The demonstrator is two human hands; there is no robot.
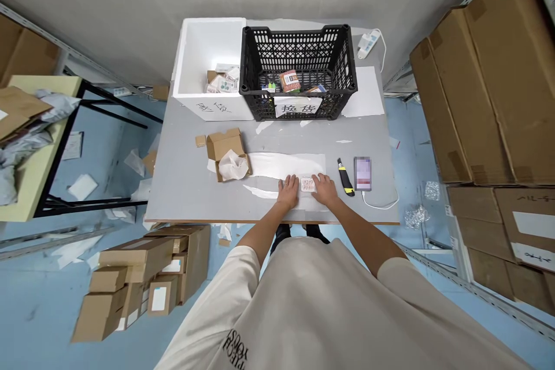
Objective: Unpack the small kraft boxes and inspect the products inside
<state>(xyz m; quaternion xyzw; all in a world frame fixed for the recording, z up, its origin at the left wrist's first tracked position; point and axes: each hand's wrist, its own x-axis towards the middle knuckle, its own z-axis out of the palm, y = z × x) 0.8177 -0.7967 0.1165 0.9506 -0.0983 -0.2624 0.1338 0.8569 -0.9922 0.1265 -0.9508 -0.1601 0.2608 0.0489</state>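
Note:
A small clear case with pinkish pieces inside (308,185) lies on the table near its front edge, between my two hands. My left hand (288,192) rests flat on the table just left of it, fingers apart and holding nothing. On the other side, my right hand (325,190) lies with its fingers stretched out, the fingertips at the case's right edge; whether they press on it is too small to tell. Farther left stands an opened brown carton (226,141) with crumpled white paper (233,165) in it. A black and yellow utility knife (346,178) lies right of my right hand.
A phone (363,173) on a white cable lies beside the knife. At the back stand a white foam box (186,63) and a black plastic crate (299,34), both holding small packages. A power strip (368,44) sits at the back right. Cartons (139,260) are stacked below left.

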